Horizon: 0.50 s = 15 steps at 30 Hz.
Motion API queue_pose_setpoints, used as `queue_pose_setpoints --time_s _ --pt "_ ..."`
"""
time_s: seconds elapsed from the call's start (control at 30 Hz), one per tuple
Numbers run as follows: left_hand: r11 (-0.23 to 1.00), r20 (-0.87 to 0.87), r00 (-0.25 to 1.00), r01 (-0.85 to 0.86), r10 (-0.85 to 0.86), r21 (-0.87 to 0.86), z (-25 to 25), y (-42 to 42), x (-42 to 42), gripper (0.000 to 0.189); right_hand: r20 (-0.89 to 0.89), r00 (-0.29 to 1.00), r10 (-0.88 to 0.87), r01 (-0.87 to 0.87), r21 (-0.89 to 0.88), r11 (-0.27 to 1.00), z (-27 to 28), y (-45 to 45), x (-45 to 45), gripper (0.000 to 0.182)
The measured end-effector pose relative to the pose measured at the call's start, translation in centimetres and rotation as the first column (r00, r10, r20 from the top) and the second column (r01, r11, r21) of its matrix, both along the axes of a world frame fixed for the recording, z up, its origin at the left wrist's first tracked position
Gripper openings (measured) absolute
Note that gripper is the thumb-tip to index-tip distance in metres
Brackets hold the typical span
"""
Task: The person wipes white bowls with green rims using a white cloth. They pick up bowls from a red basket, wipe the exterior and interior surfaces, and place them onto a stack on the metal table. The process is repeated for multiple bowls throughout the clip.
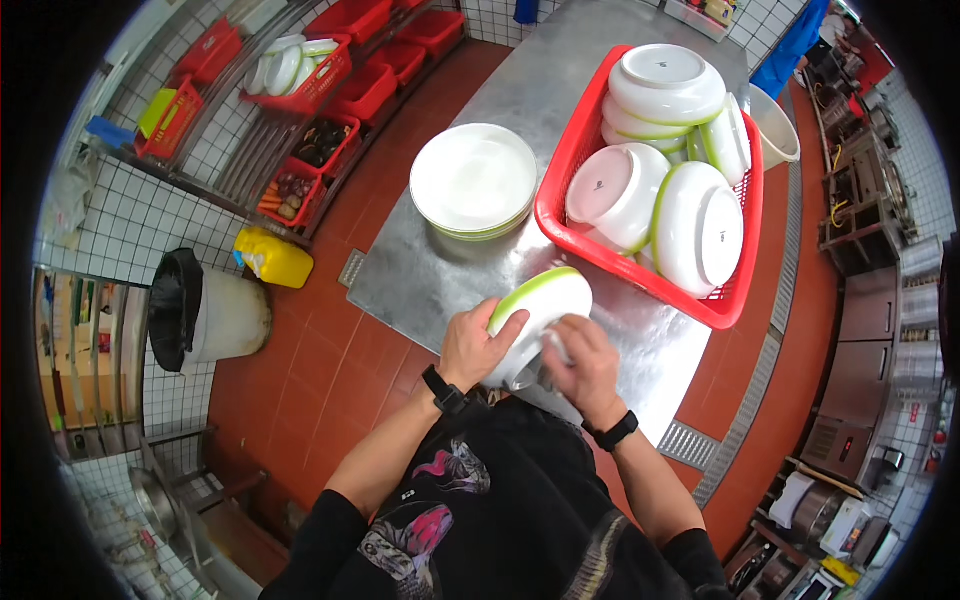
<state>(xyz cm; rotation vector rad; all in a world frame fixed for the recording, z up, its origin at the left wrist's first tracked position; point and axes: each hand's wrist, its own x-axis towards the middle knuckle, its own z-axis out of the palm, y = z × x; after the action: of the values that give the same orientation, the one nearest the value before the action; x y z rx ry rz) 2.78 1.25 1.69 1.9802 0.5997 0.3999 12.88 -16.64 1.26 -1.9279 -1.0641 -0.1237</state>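
Note:
My left hand (474, 341) grips a white bowl with a green rim (541, 304), tilted on its side near the front edge of the steel table. Blurred, my right hand (581, 360) presses something whitish, perhaps a cloth, against the bowl's underside. Beyond them a stack of white plates or shallow bowls with green rims (474, 178) stands on the table. To its right is a red plastic basket (637, 277) holding several upturned or tilted white bowls (697, 229) with green rims.
The stainless steel table (405, 277) has a corner at front left. A white bucket (772, 127) is beyond the basket. Left are a metal rack with red baskets (319, 82), a yellow jug (274, 257) and a lined bin (225, 315). Kitchen equipment and a distant person are at right.

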Motion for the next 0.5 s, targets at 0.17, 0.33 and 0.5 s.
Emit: queue_pose_setpoints --time_s 0.17,0.33,0.5 --pt "1.0 -0.015 1.0 -0.021 0.021 0.004 -0.3 0.0 -0.5 0.041 -0.427 0.862 -0.274 0.314 0.024 0.949 -3.4 -0.7 2.4 0.017" --pt "1.0 -0.003 1.0 -0.026 0.026 0.017 -0.3 -0.5 -0.5 0.042 -0.604 0.712 -0.358 0.375 -0.103 0.921 -5.0 -1.5 3.0 0.019" --pt "0.999 0.003 0.999 -0.037 0.037 0.001 0.3 -0.6 -0.5 0.043 -0.174 0.978 -0.113 0.121 0.04 0.992 -0.3 0.3 0.5 0.022"
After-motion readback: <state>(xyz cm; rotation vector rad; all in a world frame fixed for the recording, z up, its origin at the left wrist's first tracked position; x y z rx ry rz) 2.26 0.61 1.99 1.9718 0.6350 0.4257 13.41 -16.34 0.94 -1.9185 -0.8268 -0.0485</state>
